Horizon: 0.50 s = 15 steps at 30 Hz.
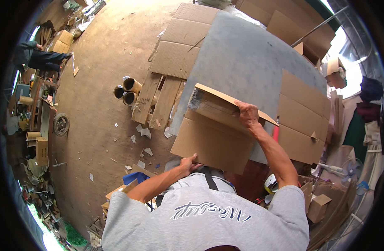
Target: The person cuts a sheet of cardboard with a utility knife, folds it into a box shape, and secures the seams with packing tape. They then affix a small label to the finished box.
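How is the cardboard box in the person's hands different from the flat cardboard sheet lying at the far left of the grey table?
The cardboard box is lifted and tilted; the flat cardboard sheet lies on the grey table. The left hand and right hand grip the box; nothing touches the sheet. Both are plain brown corrugated cardboard.

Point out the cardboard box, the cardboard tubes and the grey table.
Cardboard box (211, 142): head view, its broad front panel.
Cardboard tubes (131, 85): head view, open end of the top tube.
Grey table (246, 62): head view, bare top.

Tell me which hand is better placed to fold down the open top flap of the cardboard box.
The right hand, probably: it already grips the raised flap. The left hand only holds the bottom edge of the cardboard box.
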Motion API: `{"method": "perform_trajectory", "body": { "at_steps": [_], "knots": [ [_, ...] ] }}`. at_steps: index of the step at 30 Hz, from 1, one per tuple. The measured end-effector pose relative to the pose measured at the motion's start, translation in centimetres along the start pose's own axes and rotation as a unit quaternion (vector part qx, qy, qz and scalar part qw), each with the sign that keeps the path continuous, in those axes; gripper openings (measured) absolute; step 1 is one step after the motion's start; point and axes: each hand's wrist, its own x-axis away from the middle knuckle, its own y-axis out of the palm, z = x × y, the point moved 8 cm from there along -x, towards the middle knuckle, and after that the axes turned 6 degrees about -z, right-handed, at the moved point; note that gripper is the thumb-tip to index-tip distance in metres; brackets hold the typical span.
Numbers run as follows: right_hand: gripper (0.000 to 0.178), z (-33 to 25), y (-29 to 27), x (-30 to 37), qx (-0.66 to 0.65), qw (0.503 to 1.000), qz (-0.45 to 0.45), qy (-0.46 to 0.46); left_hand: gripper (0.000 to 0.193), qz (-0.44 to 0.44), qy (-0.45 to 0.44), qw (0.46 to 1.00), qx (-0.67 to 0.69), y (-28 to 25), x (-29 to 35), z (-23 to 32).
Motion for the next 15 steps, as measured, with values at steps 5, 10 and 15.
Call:
{"method": "perform_trajectory", "body": {
  "at_steps": [5, 10, 15],
  "knots": [
    [0.050, -1.0, 0.8, 1.4, 0.001, 1.000, -0.022, 0.002, 0.041, -0.042, 0.135, 0.985, -0.100, 5.5, 5.9, 3.8],
    [0.030, -1.3, 0.3, 1.8, 0.019, 1.000, -0.023, -0.001, 0.037, -0.029, 0.212, 0.973, -0.089, 16.6, 5.8, 13.4],
    [0.054, 0.4, 0.4, 0.7, -0.173, 0.977, -0.115, 0.053, 0.030, -0.140, 0.311, 0.923, -0.180, 21.7, 2.9, 18.3]
  ]
}}
